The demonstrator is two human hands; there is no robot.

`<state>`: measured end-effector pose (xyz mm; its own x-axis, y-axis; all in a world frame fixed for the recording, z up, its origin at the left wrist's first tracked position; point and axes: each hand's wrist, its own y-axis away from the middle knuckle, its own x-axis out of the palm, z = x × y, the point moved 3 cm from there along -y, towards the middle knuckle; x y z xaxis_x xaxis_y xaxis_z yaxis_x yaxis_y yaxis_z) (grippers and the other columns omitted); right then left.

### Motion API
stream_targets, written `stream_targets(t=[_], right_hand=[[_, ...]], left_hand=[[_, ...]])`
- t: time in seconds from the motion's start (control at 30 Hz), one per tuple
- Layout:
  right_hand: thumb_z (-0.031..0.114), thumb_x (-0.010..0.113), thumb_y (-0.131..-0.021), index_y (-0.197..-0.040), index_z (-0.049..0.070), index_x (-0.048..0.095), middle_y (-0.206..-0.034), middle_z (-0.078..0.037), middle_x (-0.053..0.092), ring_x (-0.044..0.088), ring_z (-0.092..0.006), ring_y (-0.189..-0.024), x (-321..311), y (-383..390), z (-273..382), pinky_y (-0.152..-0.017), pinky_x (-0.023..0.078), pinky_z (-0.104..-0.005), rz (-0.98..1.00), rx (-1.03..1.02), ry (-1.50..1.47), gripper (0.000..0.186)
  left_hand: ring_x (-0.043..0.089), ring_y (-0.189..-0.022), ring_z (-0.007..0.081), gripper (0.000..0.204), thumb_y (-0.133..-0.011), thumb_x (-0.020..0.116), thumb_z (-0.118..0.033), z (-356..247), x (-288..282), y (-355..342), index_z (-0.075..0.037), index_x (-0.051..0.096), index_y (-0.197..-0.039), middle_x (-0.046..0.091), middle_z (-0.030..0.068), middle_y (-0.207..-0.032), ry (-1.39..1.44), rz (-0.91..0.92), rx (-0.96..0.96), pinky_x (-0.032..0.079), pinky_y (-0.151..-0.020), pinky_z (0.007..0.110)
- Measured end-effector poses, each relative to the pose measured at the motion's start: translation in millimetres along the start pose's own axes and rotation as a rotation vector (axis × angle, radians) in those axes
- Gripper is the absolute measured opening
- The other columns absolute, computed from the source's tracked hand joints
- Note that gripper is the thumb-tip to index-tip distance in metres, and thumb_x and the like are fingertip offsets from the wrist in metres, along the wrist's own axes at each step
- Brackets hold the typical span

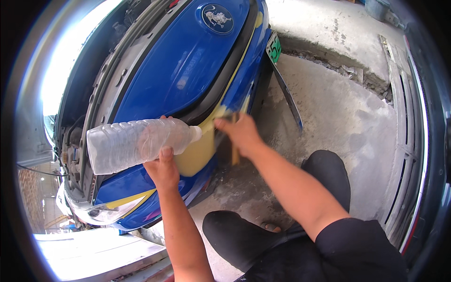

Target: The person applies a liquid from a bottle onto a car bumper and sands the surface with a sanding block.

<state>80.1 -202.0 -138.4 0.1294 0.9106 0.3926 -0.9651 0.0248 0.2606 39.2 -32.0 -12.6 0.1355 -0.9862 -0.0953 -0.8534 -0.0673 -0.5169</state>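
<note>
My left hand (162,171) is wrapped round a clear, ribbed plastic bottle (134,143) and holds it tilted nearly level, its white cap (196,133) toward the car. Just beyond the cap is a pale yellow patch (192,157) on the blue car bumper (136,181). My right hand (242,134) is closed and pressed close to the upper edge of that patch. A thin yellow-brown piece (235,154) shows under its fingers; motion blurs it, so its kind is unclear.
The car's blue front panel (188,61) bears a round emblem (217,19). A hanging number plate (274,49) juts out at the bumper's far end. My knees (235,235) are bent over the concrete floor (338,122). A metal grating (401,141) and another vehicle edge lie right.
</note>
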Motion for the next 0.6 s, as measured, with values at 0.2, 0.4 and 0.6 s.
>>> stream_targets(t=[0.2,0.4,0.6], right_hand=[[0.016,0.077,-0.082,-0.109,0.000,0.059,-0.100,-0.011,0.067,0.062,-0.0178,-0.094,3.8,5.1,-0.4,-0.085,0.050,-0.0336,-0.028,-0.063,-0.006,0.036],[0.011,0.075,-0.082,-0.107,0.000,0.060,-0.099,-0.012,0.068,0.064,-0.0198,-0.090,-16.4,-13.3,17.1,-0.082,0.051,-0.0340,0.049,0.050,-0.246,0.032],[0.008,0.076,-0.076,-0.102,-0.004,0.062,-0.093,-0.011,0.068,0.063,-0.0204,-0.082,19.7,7.5,6.4,-0.075,0.050,-0.0318,-0.032,-0.062,-0.075,0.032]], left_hand=[[0.053,-0.122,0.0356,0.086,-0.078,0.076,-0.048,0.3,-1.5,-0.4,0.003,0.037,-0.136,0.052,0.0252,-0.130,-0.026,0.004,0.015,0.041,-0.105,0.048],[0.054,-0.120,0.0353,0.084,-0.079,0.076,-0.047,-3.1,-0.1,-1.3,0.003,0.037,-0.135,0.053,0.0250,-0.128,-0.033,0.036,0.013,0.041,-0.104,0.048],[0.055,-0.119,0.0351,0.082,-0.079,0.077,-0.045,-1.7,1.6,-1.3,0.002,0.039,-0.134,0.053,0.0244,-0.128,0.013,0.025,0.008,0.041,-0.104,0.048]])
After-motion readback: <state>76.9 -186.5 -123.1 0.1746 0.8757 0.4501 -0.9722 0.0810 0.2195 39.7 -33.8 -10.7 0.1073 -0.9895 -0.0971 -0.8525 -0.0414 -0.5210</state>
